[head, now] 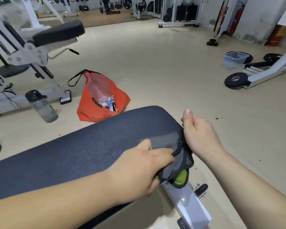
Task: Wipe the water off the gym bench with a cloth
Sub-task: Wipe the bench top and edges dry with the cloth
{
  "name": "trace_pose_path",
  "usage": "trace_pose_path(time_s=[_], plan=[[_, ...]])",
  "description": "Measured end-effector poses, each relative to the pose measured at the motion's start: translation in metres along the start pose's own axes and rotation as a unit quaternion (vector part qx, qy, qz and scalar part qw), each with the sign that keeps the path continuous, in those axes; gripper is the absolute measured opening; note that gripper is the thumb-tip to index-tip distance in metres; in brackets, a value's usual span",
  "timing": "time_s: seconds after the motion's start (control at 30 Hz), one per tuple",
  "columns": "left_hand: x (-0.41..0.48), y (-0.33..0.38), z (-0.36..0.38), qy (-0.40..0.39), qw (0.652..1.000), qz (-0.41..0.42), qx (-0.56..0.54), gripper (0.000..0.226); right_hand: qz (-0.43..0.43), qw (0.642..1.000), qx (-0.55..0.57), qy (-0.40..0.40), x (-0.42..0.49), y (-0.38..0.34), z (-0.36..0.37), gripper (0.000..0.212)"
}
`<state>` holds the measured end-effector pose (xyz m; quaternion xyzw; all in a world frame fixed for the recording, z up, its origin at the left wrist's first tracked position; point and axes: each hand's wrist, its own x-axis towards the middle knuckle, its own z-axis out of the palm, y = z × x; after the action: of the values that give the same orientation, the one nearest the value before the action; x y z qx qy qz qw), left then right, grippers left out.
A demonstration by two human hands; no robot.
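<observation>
A pale beige floor [155, 66] fills the room, with an orange bag [101, 100] and a clear bottle [42, 106] standing near a white machine [31, 52] with a black pad [59, 32] on the left. On the right lie black weight plates [236, 79], a white frame [271, 70] and a clear plastic box [234, 59], with a grey scuffed wall [257, 19] and a red extinguisher [237, 19] behind them. More white machines [178, 12] and plates stand along the far side under dim, even light.
</observation>
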<state>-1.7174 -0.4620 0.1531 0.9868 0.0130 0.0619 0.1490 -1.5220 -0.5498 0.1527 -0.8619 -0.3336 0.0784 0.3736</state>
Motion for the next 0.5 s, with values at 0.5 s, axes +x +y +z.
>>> trace_pose_path(time_s=[0.5], plan=[[-0.001,0.028,0.005,0.046,0.991,-0.034,0.122,0.042,0.0,0.999,-0.044,-0.018,-0.002,-0.012,0.008,0.056]])
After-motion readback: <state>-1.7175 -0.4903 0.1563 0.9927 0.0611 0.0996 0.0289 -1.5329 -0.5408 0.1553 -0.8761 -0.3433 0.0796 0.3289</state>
